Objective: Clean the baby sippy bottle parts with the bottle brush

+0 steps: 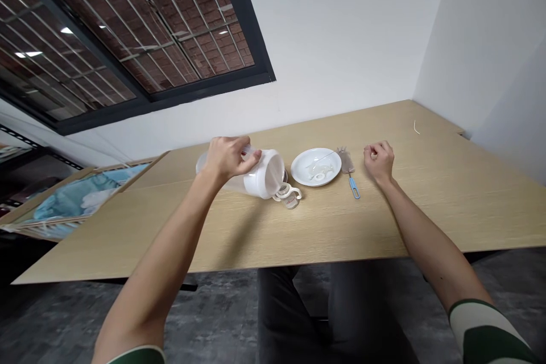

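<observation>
My left hand (230,158) is wrapped round the handle of a white, translucent pitcher (267,175), which is tipped over toward the right. Under its mouth stands a small clear baby bottle (292,201) with a cream two-handled collar (286,189), partly hidden by the pitcher. Whether liquid is flowing cannot be made out. To the right, a white dish (298,170) holds clear silicone-like pieces. Beside it lies a bottle brush (354,186) with a blue handle and pale bristles. My right hand (379,160) rests on the table as a loose fist, apart from the brush.
The light wooden table (447,199) reaches to the white wall. A thin pale strip (416,127) lies near its far right. At the left edge stands a wooden-framed crib or box (85,193) with blue cloth, below a barred window (149,28).
</observation>
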Demonstrator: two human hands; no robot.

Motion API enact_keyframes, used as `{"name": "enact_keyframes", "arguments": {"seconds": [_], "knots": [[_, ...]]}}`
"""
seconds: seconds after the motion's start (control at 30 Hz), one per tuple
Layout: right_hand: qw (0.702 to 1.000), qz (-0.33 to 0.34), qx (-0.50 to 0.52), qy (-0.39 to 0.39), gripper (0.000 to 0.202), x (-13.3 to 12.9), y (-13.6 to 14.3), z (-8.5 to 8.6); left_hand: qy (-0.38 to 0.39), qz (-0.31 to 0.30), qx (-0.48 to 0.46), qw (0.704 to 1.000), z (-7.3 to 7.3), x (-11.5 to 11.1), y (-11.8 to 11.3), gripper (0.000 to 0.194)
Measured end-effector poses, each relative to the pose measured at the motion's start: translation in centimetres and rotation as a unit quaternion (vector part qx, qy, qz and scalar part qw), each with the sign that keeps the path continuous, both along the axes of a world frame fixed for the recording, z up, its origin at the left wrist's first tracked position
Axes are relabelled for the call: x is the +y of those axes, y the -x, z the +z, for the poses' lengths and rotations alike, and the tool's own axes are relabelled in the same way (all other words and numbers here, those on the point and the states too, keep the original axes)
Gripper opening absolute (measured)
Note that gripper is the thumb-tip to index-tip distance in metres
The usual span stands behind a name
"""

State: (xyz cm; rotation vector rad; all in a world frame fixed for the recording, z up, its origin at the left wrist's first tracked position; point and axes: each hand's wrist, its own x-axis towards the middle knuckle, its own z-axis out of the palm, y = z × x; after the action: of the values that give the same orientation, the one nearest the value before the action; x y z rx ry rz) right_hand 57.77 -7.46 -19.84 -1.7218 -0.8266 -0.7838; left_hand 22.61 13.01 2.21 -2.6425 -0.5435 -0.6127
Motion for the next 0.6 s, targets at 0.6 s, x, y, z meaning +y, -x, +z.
{"name": "enact_keyframes", "arguments": {"seconds": [0.6], "knots": [[1.000, 0.016, 0.014, 0.006, 0.019, -0.2, 0.1, 0.2, 0.085, 0.019, -0.121, 0.989, -1.6, 2.3, 1.6, 0.035]]}}
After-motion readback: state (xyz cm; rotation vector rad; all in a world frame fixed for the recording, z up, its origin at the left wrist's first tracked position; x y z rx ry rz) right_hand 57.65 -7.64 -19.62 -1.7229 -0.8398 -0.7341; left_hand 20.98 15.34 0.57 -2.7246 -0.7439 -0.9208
